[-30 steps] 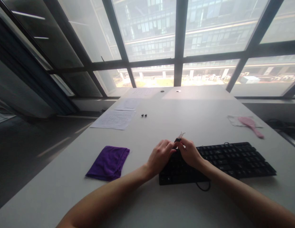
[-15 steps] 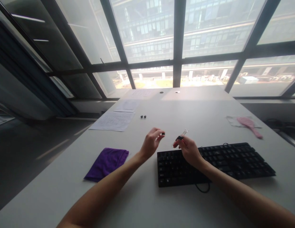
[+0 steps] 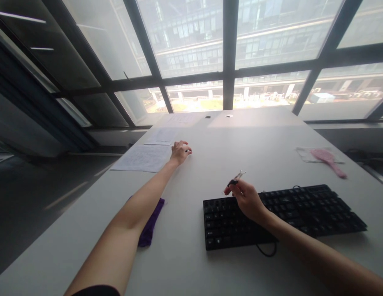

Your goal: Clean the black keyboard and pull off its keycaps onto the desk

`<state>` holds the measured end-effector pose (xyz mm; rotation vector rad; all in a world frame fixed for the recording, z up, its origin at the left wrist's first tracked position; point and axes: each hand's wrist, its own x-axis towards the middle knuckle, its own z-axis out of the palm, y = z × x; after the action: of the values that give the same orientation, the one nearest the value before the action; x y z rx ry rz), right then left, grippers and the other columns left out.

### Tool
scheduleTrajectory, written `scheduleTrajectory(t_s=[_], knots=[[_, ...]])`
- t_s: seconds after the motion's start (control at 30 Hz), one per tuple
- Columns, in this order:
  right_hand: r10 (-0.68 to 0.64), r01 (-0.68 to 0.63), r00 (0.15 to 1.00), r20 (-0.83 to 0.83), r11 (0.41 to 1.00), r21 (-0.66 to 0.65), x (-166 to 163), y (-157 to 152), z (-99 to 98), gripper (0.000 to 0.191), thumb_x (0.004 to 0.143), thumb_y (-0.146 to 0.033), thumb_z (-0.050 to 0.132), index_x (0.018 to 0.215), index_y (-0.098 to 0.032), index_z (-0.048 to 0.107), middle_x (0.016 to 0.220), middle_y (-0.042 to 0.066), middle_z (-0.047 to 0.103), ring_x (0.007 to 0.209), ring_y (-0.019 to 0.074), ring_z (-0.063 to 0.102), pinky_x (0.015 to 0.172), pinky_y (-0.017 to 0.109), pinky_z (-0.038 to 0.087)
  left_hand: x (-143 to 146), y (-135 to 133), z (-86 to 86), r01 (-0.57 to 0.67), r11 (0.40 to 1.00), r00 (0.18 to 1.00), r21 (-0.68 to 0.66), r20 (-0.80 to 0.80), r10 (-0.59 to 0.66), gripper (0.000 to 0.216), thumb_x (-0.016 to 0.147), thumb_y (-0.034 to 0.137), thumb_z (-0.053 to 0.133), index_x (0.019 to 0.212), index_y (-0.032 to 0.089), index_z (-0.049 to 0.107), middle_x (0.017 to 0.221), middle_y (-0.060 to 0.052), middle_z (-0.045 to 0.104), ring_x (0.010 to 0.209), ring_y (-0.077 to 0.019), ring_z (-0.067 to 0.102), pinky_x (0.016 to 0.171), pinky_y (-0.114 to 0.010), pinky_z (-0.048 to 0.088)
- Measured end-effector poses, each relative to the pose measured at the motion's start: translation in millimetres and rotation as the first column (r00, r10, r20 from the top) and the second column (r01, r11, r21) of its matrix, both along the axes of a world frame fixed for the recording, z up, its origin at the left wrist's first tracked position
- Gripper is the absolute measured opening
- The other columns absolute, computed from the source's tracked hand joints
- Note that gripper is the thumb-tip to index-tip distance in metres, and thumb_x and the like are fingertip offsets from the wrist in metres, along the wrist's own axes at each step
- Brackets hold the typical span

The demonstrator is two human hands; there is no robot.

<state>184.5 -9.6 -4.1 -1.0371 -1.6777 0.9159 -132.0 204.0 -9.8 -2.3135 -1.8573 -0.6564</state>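
My left hand (image 3: 179, 153) reaches over the far left part of the table, beside the sheets of paper. Its thumb and index finger close on a small black object (image 3: 187, 151), too small to name. The two dark pieces that lay here are otherwise covered by the hand. Above the keyboard's (image 3: 286, 211) upper left edge, my right hand (image 3: 245, 197) pinches a black binder clip (image 3: 233, 182), its silver wire handles pointing up and away.
A purple cloth (image 3: 152, 226) lies partly beneath my left forearm. Printed papers (image 3: 142, 158) rest along the left edge. On the right, a pink hairbrush (image 3: 328, 161) lies on a pale sheet. Two round cable holes sit near the windows at the table's far end.
My left hand has moved forward and left, from near the right hand to the two small dark pieces, and now covers them. My right hand stays in place with the binder clip.
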Motion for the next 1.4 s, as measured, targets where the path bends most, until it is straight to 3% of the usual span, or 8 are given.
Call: scheduleTrajectory(t_s=[0.33, 0.77, 0.9, 0.97, 1.1, 1.17, 1.27, 1.4], knots=[[0.017, -0.017, 1.000, 0.017, 1.000, 0.000, 0.3, -1.5, 2.7, 0.028, 0.099, -0.027, 0.048, 0.080, -0.019, 0.067, 0.077, 0.002, 0.069, 0.071, 0.0166, 0.059, 0.070, 0.030, 0.043, -7.5, 12.7, -19.2, -0.098, 0.995, 0.995, 0.038, -0.002, 0.098, 0.019, 0.090, 0.029, 0.064, 0.104, 0.029, 0.076, 0.134, -0.006, 0.054, 0.121, -0.0312, 0.040, 0.095, -0.044, 0.037], [0.003, -0.003, 1.000, -0.001, 1.000, -0.004, 0.3, -1.0, -1.1, 0.028, 0.098, -0.029, 0.049, 0.080, -0.019, 0.067, 0.079, 0.004, 0.070, 0.071, 0.0176, 0.059, 0.073, 0.032, 0.045, 2.2, -10.0, -7.3, -0.074, 0.994, 0.997, 0.082, -0.026, 0.076, 0.032, 0.084, 0.022, 0.070, 0.115, 0.029, 0.070, 0.133, -0.007, 0.055, 0.119, -0.0305, 0.046, 0.096, -0.045, 0.038], [-0.056, 0.057, 0.997, -0.043, 0.998, 0.017, -0.4, 1.7, -6.9, 0.023, 0.096, -0.031, 0.051, 0.082, -0.019, 0.065, 0.081, 0.006, 0.069, 0.076, 0.0198, 0.061, 0.072, 0.032, 0.047, 23.9, -41.1, 7.0, -0.080, 0.989, 0.997, 0.125, 0.028, 0.077, 0.030, 0.087, 0.019, 0.064, 0.117, 0.024, 0.068, 0.126, -0.011, 0.058, 0.115, -0.0301, 0.048, 0.095, -0.044, 0.040], [-0.085, 0.085, 0.992, -0.092, 0.996, 0.003, 0.2, 4.1, -7.9, 0.022, 0.096, -0.032, 0.052, 0.083, -0.019, 0.063, 0.079, 0.006, 0.067, 0.073, 0.0193, 0.061, 0.068, 0.031, 0.047, 43.0, -67.8, 14.8, -0.025, 0.991, 0.996, 0.130, 0.090, 0.013, 0.026, 0.089, 0.016, 0.059, 0.112, 0.021, 0.070, 0.118, -0.011, 0.062, 0.110, -0.0288, 0.051, 0.095, -0.044, 0.042], [-0.064, 0.059, 0.992, -0.108, 0.997, -0.045, 6.8, 9.1, -1.4, 0.019, 0.095, -0.033, 0.053, 0.086, -0.019, 0.061, 0.072, 0.002, 0.063, 0.066, 0.0171, 0.058, 0.062, 0.029, 0.046, 88.1, -139.3, 24.4, 0.310, 0.950, 0.921, 0.023, 0.240, -0.307, 0.023, 0.091, 0.012, 0.052, 0.103, 0.019, 0.070, 0.103, -0.007, 0.067, 0.100, -0.0226, 0.058, 0.095, -0.039, 0.046], [-0.032, 0.030, 0.998, -0.055, 0.999, -0.044, 11.2, 10.5, 3.4, 0.017, 0.094, -0.031, 0.053, 0.084, -0.019, 0.061, 0.069, 0.001, 0.062, 0.065, 0.0165, 0.058, 0.061, 0.028, 0.046, 107.5, -174.2, 24.2, 0.421, 0.906, 0.856, -0.052, 0.354, -0.377, 0.025, 0.091, 0.010, 0.049, 0.104, 0.019, 0.069, 0.101, -0.006, 0.068, 0.096, -0.0194, 0.061, 0.093, -0.035, 0.048], [0.005, -0.005, 1.000, 0.010, 0.999, -0.047, 14.3, 10.4, 6.4, 0.019, 0.094, -0.029, 0.052, 0.079, -0.019, 0.059, 0.067, 0.000, 0.061, 0.064, 0.0157, 0.057, 0.062, 0.027, 0.045, 126.4, -210.6, 18.5, 0.455, 0.883, 0.807, -0.119, 0.473, -0.352, 0.028, 0.091, 0.008, 0.046, 0.104, 0.020, 0.068, 0.101, -0.005, 0.068, 0.094, -0.0177, 0.062, 0.090, -0.032, 0.050], [0.065, -0.062, 0.996, 0.064, 0.997, -0.045, 11.5, 9.1, 3.8, 0.022, 0.094, -0.029, 0.051, 0.077, -0.018, 0.058, 0.067, 0.000, 0.060, 0.064, 0.0152, 0.055, 0.061, 0.027, 0.043, 134.4, -225.1, 9.7, 0.463, 0.876, 0.769, -0.131, 0.550, -0.325, 0.032, 0.089, 0.007, 0.044, 0.105, 0.023, 0.067, 0.100, -0.005, 0.066, 0.095, -0.0180, 0.062, 0.090, -0.032, 0.050]])
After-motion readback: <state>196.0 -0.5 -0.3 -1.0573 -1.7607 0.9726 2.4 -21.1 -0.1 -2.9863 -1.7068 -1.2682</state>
